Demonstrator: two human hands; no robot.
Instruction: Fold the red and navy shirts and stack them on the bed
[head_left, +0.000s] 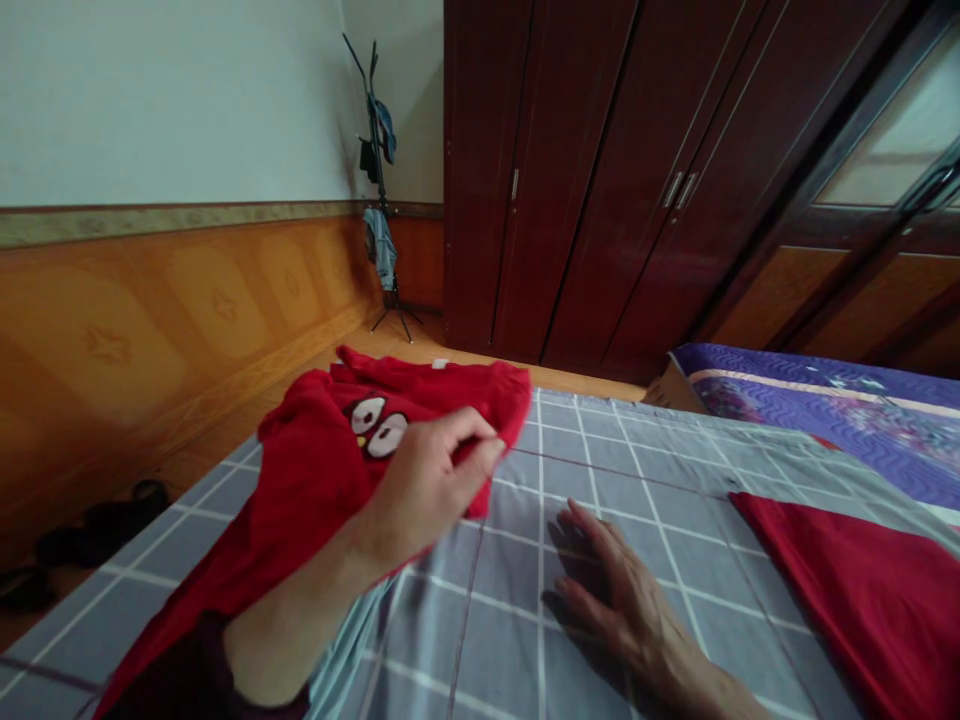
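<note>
- Left hand (pixel 439 470): closed, thumb and index finger pinched on the right-hand edge of the red garment (pixel 307 500). Palm side down; dark sleeve (pixel 210 670) pushed up the forearm.
- Right hand (pixel 622 590): open, holding nothing. Fingers apart, pointing toward the left hand; shadow on the sheet beside and under them. Contact with the sheet: cannot tell.
- Red garment: spread with folds on the left part of the grey checked sheet (pixel 592 450), reaching from the sheet's far edge to the lower left, partly under the left forearm. Two white cartoon eyes and a small yellow mark on its front, just beyond the left hand. Small white patch near its far edge.
- Pale blue cloth (pixel 349 650): beneath the left forearm, alongside the red garment; type unclear.
- Second red cloth (pixel 862 580): flat on the sheet, well right of the right hand, one corner pointing inward; runs out of view.
- Purple patterned bedding (pixel 825 400): beyond the sheet, far right. Cardboard box (pixel 671 390) near its left end.
- Dark shoes (pixel 105 530): on the floor, left of the sheet; outlines dim.
- Coat rack (pixel 379 180): upright in the far corner, bearing a blue cap (pixel 385 130) and, lower down, a light blue denim item (pixel 381 248).
- Dark red wardrobe (pixel 585 180): behind the sheet, doors shut, metal handles.
</note>
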